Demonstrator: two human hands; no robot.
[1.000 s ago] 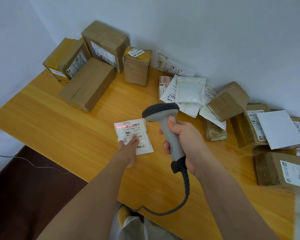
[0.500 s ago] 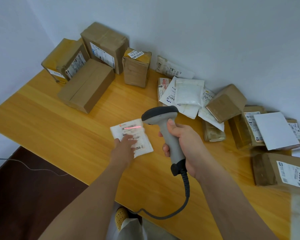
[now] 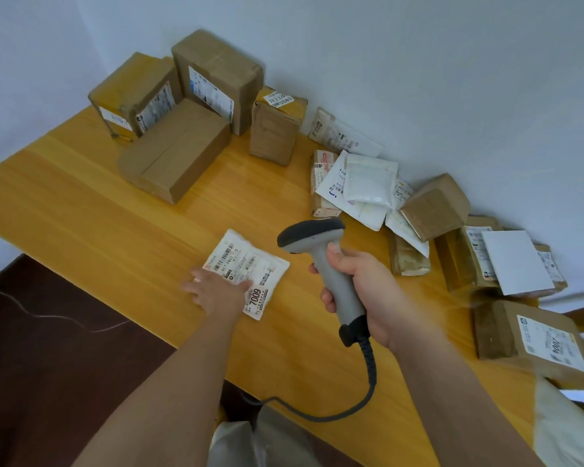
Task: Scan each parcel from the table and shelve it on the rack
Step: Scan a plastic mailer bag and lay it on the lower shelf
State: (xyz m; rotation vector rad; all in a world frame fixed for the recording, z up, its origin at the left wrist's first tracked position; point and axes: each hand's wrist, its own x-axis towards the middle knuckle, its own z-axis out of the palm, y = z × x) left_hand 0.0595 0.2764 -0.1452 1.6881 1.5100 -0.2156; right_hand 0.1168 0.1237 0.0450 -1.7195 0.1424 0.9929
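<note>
Smooth, glossy yellow wood-grain table (image 3: 81,210), with matte brown cardboard boxes (image 3: 176,156) in blocky rectangular shapes, tape-wrapped, along the far edge. Soft white padded mailers (image 3: 368,183) in a loose overlapping heap just beyond the scanner's head.

Small white parcel (image 3: 246,271): flat, slightly crinkled plastic pouch, roughly rectangular, lying on the table just left of the scanner grip and a little beyond the left hand. Covered by a printed label with barcodes and a bold "7009" near the closer end. Long axis diagonal, running from the far left corner toward the near right; "7009" end pointing back toward the person.

Left hand (image 3: 216,291) flat on the near left part of the parcel, fingers spread and fairly straight, pressing down rather than curling round it.

Right hand (image 3: 361,298) wrapped firmly round the handle of the grey barcode scanner (image 3: 321,261), fingers curled at the front, thumb across the top. Scanner of smooth hard plastic, pistol-shaped, dark rounded head tilted toward the parcel, held clear above the table. Black coiled cable (image 3: 368,375) hanging from the base of the handle below the grip and looping down past the table's near edge.
</note>
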